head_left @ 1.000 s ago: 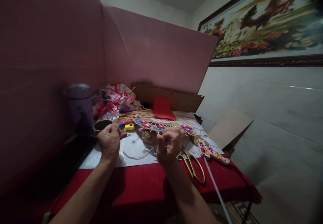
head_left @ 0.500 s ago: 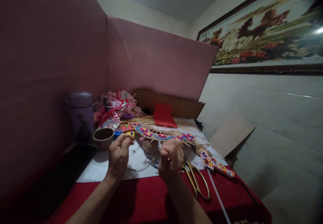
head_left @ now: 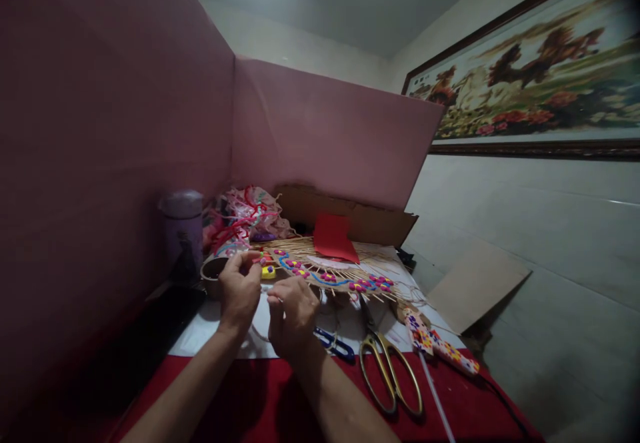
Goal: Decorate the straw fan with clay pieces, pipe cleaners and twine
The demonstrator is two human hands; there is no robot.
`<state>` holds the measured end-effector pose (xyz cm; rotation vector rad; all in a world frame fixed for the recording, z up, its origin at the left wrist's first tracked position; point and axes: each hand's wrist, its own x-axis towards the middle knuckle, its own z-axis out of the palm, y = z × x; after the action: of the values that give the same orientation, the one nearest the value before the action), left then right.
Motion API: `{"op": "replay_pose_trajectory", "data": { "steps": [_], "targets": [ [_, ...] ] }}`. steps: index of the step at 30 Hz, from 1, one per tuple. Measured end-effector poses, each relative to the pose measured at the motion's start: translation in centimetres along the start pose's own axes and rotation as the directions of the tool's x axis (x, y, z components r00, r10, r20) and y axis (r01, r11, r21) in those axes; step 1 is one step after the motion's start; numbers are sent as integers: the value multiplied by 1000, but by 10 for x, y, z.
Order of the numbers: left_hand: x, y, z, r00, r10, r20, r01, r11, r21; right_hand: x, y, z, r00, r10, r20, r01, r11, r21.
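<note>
My left hand (head_left: 240, 291) is closed in a pinch beside the brown cup (head_left: 213, 288). To its right, my right hand (head_left: 294, 316) is curled, with thumb and fingers pressed together. What either hand pinches is too small to make out. Below and between the hands, a pale cord (head_left: 256, 331) curves over the white sheet (head_left: 190, 333). Just beyond them lies a curved band (head_left: 327, 278) with magenta flowers and a blue wavy line, thin sticks poking out from its edges. A yellow piece (head_left: 269, 272) shows behind my fingertips.
Gold-handled scissors (head_left: 390, 370) and a blue-handled tool (head_left: 336, 344) lie right of my hands. Farther right is a flowered glue gun (head_left: 440, 346). A purple tumbler (head_left: 184, 236), tangled pink and red strands (head_left: 250, 213) and red paper (head_left: 335, 238) stand or lie behind.
My hands have come closer together, the right one moving left. The blue-handled tool and more of the gold-handled scissors now show. The whole view has shifted slightly.
</note>
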<state>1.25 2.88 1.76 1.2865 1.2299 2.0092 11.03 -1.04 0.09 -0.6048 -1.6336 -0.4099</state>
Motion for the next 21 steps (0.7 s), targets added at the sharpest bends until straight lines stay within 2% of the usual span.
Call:
{"op": "replay_pose_trajectory", "data": {
  "steps": [2,4,6,9,11,15,17,21],
  "targets": [
    [22,15,5,999,-13,35,12,1000,24,-4,-1,-2,1000,21,-23,-21,1000,-15],
    [51,28,12,995,45,94,-58,988,144,-4,-7,-5,999,-17,-33,16,999,-34],
    [83,35,20,988,61,139,-117,888,444,-3,-15,-5,992,-124,-17,123,992,-32],
    [128,35,32,990,34,134,-107,797,594,-3,-26,-2,960,-279,23,279,960,-5],
    [151,31,39,989,20,148,-114,739,664,-3,-29,0,952,-303,45,303,953,4],
    [178,17,49,982,-48,184,-112,638,762,-2,-27,0,958,-283,50,284,959,-10],
    [185,9,53,973,-99,209,-110,596,795,1,-26,-1,957,-287,38,288,957,-19],
    [191,-6,60,954,-151,260,-137,550,824,5,-30,-5,965,-245,92,250,967,-45]
  ]
}}
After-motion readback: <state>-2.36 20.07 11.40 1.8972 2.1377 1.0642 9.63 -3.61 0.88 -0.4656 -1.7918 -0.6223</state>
